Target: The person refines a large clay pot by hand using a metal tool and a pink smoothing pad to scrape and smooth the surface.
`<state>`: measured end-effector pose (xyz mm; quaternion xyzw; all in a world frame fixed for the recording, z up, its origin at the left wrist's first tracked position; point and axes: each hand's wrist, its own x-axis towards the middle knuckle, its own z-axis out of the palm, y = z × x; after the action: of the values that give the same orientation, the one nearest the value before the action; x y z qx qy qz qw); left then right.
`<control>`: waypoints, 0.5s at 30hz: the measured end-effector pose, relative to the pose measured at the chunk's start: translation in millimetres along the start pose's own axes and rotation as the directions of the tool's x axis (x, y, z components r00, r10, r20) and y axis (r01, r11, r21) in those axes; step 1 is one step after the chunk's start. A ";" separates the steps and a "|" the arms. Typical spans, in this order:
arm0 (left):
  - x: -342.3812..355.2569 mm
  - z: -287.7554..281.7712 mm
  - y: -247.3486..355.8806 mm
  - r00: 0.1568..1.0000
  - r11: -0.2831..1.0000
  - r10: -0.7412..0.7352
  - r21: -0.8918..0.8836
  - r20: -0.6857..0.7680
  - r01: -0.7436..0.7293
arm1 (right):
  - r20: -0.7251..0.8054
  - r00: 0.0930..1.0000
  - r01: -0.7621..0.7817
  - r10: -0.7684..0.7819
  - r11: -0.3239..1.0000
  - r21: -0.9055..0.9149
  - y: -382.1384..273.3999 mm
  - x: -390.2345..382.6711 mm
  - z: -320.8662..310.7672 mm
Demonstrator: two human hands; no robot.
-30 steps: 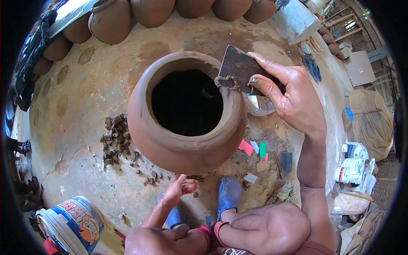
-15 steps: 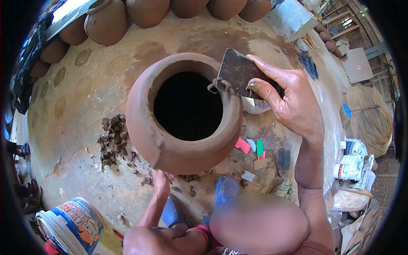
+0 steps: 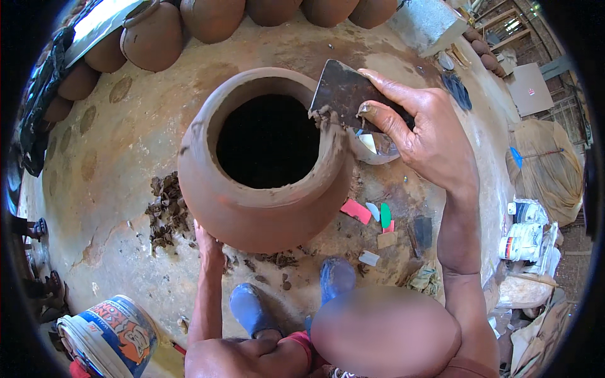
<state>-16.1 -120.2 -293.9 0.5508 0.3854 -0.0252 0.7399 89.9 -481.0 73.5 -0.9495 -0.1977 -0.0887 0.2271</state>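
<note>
A large round clay pot (image 3: 271, 217) with a wide mouth stands on the floor in front of me. My right hand (image 3: 422, 129) is closed on a dark, flat rectangular scraper (image 3: 337, 91), thumb on its face. The scraper's lower corner rests at the right side of the pot's rim, where wet clay (image 3: 328, 118) has bunched along its edge. Low on the pot's left side, my left hand (image 3: 209, 242) lies against the wall with its fingers stretched, partly hidden by the pot.
Clay scraps (image 3: 167, 211) lie heaped left of the pot. To its right are a clear bowl (image 3: 377, 150), a pink piece (image 3: 357, 211), a green piece (image 3: 385, 215) and other small flat pieces. A bucket (image 3: 110, 334) stands front left. Several clay pots (image 3: 151, 38) line the back.
The pot has turned, its left-hand smear shifting up and back along the rim. My left hand moved left along its base. More clay has gathered on the scraper, which shifted slightly left.
</note>
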 end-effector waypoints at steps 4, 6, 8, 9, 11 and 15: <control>-36.4 22.4 -15.1 0.997 0.997 0.076 0.012 -0.028 -0.075 | -0.029 1.000 0.007 -0.006 0.999 0.035 -1.4 3.7 2.4; -59.5 8.8 -31.8 0.977 0.996 -0.091 0.014 0.191 0.090 | -0.030 0.999 0.046 -0.046 0.999 0.016 0.7 3.9 1.4; -109.6 29.1 -29.7 0.967 0.970 -0.226 -0.065 0.119 0.234 | 0.007 0.998 0.057 -0.057 0.998 -0.017 -0.2 1.9 -0.4; -112.7 18.5 -40.1 0.917 0.954 -0.298 0.070 0.267 0.290 | -0.005 0.999 0.053 -0.053 0.998 0.019 -2.9 3.3 2.1; -121.6 20.1 -42.1 0.781 0.880 -0.473 0.249 0.408 0.404 | -0.023 0.999 0.026 -0.024 0.997 0.070 -3.9 1.6 5.1; -116.4 19.7 -27.4 0.829 0.909 -0.414 0.120 0.375 0.400 | -0.031 1.000 0.001 0.001 0.998 0.063 -5.0 0.9 5.1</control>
<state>-99.8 -192.4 -244.2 0.4531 0.3372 -0.2988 0.7692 89.1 -474.2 71.2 -0.9403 -0.1970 -0.0970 0.2599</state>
